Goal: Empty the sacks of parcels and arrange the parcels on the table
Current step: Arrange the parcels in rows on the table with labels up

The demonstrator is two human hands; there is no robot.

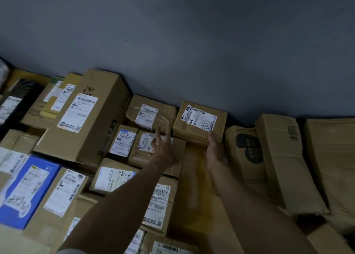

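Place: a parcel depot or mailroom.
Evidence: many taped cardboard parcels (pixel 90 138) packed side by side, each bearing a printed shipping label (pixel 77 112) with barcodes; some have handwritten numbers.
Backdrop: bare grey wall (pixel 172 42), dim light.

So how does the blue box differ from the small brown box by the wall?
The blue box is printed blue; the small brown box is plain cardboard. The blue box lies near the front with no hand on it; the small brown box sits against the wall, the right hand touching its near edge. Both carry a white barcode label on top.
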